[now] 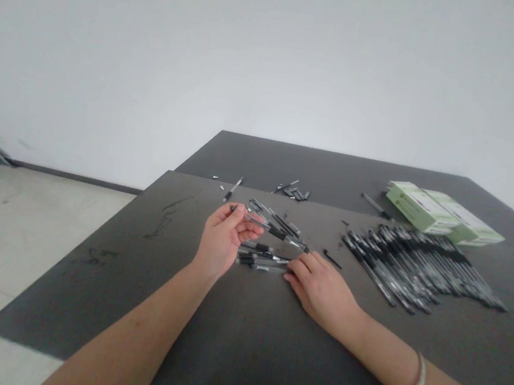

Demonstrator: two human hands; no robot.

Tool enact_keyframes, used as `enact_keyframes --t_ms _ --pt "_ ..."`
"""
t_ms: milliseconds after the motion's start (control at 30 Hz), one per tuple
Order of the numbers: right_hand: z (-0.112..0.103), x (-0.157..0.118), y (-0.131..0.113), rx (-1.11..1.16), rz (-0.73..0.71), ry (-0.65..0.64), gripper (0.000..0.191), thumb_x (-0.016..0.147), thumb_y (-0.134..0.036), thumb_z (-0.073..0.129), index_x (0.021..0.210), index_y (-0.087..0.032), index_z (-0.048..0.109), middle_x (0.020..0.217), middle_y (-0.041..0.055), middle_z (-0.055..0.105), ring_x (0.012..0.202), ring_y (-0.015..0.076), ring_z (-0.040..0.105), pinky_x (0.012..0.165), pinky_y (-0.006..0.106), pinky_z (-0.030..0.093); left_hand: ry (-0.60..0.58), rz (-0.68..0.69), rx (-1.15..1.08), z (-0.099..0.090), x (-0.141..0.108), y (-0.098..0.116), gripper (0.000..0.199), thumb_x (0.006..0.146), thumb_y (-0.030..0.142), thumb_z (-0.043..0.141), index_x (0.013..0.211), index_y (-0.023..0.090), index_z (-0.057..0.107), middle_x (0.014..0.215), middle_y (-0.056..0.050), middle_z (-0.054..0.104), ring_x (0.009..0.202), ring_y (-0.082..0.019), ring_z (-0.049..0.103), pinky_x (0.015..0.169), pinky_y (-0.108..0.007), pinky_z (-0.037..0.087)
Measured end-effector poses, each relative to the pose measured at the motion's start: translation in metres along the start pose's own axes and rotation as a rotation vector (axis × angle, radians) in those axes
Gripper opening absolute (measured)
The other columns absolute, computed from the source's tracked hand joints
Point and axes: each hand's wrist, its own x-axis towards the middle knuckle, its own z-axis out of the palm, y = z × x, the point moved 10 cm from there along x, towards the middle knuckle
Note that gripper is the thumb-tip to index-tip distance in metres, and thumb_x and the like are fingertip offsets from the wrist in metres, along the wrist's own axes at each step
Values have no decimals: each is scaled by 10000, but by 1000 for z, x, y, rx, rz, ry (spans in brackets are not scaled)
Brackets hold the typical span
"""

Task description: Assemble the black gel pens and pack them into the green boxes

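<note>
My left hand [224,236] is closed around one end of a clear pen with a black grip [278,233], above the middle of the table. The pen points to the right and slopes slightly down, its far end close to the fingers of my right hand. Curled low at the right side of a loose pile of pens [256,246], my right hand [320,289] has its fingertips pressed together. What lies between them is hidden. More pens [266,210] spread out behind the held one.
To the right lies a wide stack of pens [419,268], with two green and white boxes [421,207] behind it. Small black caps [296,193] sit toward the back, near a single pen [233,189]. A thin black piece [332,259] rests beside my right hand.
</note>
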Motion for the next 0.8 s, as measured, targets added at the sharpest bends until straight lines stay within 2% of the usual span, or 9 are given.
enact_keyframes --t_ms 267,500,600,700,800 --pt "6 18 17 -53 22 18 178 935 -270 522 933 -162 664 914 104 629 882 267 564 784 391 485 4 -10 2 -1 0 -1 207 775 279 704 778 144 548 723 -66 731 560 -125 675 545 -198 536" --pt "1 16 21 34 42 8 186 930 -268 518 962 -149 658 952 120 634 907 276 569 823 414 491 15 -15 26 -1 -1 -1 243 773 314 716 785 147 539 722 -60 730 563 -123 676 539 -190 530" --pt "-11 10 26 174 90 55 172 927 -264 513 963 -144 631 970 129 639 917 266 577 821 406 490 17 -16 27 0 -1 -1 235 779 306 710 790 146 539 721 -57 729 567 -121 677 546 -189 531" --pt "-26 1 37 446 235 131 197 918 -306 523 1014 -151 599 924 97 657 836 215 605 759 342 499 19 -16 32 0 -2 -1 222 783 290 705 794 145 537 727 -60 729 573 -122 681 551 -191 533" --pt "-32 -7 44 702 375 159 243 941 -362 475 1045 -174 590 867 56 678 754 173 612 691 287 484 17 -15 48 1 -3 -2 216 790 287 699 796 145 536 736 -66 732 569 -123 681 544 -190 530"
